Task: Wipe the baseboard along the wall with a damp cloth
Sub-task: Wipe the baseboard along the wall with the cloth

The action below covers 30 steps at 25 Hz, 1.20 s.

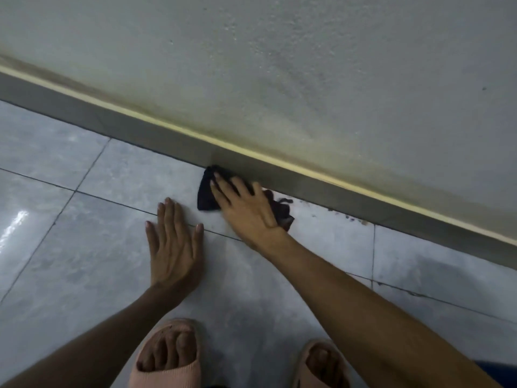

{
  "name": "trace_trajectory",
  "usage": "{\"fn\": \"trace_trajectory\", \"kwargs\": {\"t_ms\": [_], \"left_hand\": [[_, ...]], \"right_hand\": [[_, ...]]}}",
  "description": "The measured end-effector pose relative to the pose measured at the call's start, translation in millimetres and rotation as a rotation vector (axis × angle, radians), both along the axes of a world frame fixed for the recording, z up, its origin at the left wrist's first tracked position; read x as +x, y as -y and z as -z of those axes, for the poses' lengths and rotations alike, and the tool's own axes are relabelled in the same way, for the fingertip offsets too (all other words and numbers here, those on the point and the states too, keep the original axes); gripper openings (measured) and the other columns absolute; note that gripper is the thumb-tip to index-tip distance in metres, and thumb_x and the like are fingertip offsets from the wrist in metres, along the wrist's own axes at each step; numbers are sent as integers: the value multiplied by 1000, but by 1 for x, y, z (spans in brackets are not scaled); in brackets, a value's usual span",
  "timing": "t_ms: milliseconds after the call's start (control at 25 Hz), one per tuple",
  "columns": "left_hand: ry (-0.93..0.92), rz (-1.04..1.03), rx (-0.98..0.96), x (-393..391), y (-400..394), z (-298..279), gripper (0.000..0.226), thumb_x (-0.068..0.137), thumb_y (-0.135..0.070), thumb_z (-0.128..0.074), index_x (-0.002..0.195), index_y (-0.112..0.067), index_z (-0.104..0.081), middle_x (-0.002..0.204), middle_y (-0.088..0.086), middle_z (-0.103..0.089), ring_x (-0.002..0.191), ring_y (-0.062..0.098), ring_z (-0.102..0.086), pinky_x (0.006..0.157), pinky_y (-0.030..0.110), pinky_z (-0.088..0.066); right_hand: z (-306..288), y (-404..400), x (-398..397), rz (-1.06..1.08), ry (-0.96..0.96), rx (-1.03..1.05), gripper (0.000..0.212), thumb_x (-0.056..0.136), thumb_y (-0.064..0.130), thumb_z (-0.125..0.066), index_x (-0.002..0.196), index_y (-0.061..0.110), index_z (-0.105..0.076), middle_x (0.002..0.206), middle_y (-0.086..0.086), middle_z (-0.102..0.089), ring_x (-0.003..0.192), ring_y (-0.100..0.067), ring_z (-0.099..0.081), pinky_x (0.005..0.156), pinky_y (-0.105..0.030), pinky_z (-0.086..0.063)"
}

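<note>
A grey baseboard (pixel 156 135) with a pale yellow top strip runs diagonally from upper left to lower right at the foot of a white wall. A dark cloth (pixel 206 191) lies on the floor tile right against the baseboard's lower edge. My right hand (pixel 246 208) presses flat on the cloth, fingers spread and pointing up-left, covering its middle; cloth ends stick out on both sides. My left hand (pixel 173 245) rests flat on the tile with fingers apart, to the left of the cloth, holding nothing.
Glossy grey floor tiles (pixel 70 247) with dark grout lines fill the lower view. Dark specks of dirt (pixel 347 217) lie along the baseboard to the right of the cloth. My two feet in pink slippers (pixel 167 357) stand at the bottom edge.
</note>
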State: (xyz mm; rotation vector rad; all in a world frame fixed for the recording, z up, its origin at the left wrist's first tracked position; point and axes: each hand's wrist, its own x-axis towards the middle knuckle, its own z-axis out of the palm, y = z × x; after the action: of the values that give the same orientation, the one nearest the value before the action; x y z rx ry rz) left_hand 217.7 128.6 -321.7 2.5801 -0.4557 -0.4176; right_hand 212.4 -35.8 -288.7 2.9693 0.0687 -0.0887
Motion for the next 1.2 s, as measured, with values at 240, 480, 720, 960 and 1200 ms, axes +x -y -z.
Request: {"fn": "trace_trajectory", "kwargs": {"t_ms": [240,480,720,960,1200], "left_hand": [[-8,144,14,-2,23,-7,73,91,-51,-7,149,-12,13,158,2,21,146,12,22,119,38,15],[-15,136,-39,-17,42,-11,73,92,-50,-7,151,-10,7,161,3,13,146,10,18,117,31,17],[-13,191,-1,-15,36,-1,72,92,-52,-5,149,-13,13,160,2,19,146,9,20,119,32,15],[24,195,2,-13,34,-5,72,93,-46,-11,151,-6,2,162,6,9,148,14,13,120,35,11],[19,224,-16,-11,30,4,74,92,-53,-6,151,-10,5,160,1,13,146,9,18,119,31,15]], "right_hand": [[13,76,-78,155,-121,-133,64,86,7,-30,150,13,-21,152,-6,-35,116,-33,-47,86,-48,-41],[-2,109,-132,497,-172,-50,76,81,0,-59,148,12,-26,147,-13,-40,117,-38,-45,87,-48,-42],[22,55,-71,290,-40,160,55,96,30,-45,148,30,-26,153,0,-33,128,-31,-38,94,-49,-34],[-9,129,-143,494,-275,61,80,87,-2,-49,150,32,-13,157,1,-15,129,-37,-29,92,-49,-46],[-37,97,-78,-135,120,-122,40,84,12,-61,123,18,-61,128,-8,-61,101,-34,-59,63,-38,-50]]}}
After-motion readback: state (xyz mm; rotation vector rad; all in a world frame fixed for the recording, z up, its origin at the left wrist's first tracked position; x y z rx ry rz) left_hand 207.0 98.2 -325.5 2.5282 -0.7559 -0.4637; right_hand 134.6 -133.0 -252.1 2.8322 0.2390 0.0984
